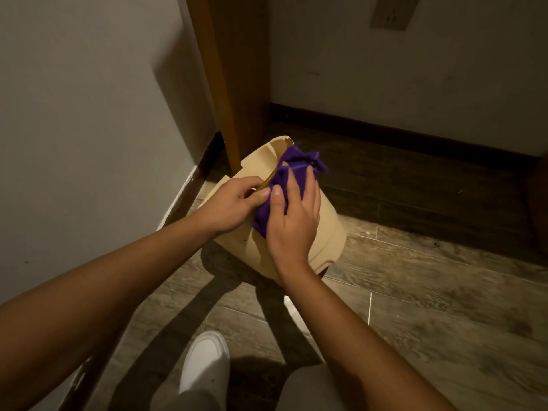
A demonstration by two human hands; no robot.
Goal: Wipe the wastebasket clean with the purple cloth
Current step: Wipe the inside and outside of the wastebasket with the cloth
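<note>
Floor (430,295): wood-look planks, grey-brown, darker toward the back wall, with long arm shadows across the near part. Walls: pale, one at left and one at the back, each edged by a dark baseboard (385,134); a beige outlet plate (393,11) high on the back wall. Wooden post (225,84): orange-brown, upright in the corner, just behind the basket. Wastebasket (326,229): beige plastic, tipped on the floor in the corner with its rim toward the post, rim chipped at the far edge. White shoe (204,363): one, at the bottom, toe pointing toward the basket. Left hand (234,203): fingers curled closed over the basket's rim, thumb meeting the cloth. Right hand (293,221): laid on the basket's upper side, fingers spread narrowly, pressing the cloth against the plastic. Purple cloth (292,164): crumpled, trapped under the right hand, bunched end sticking out past the fingertips near the rim
</note>
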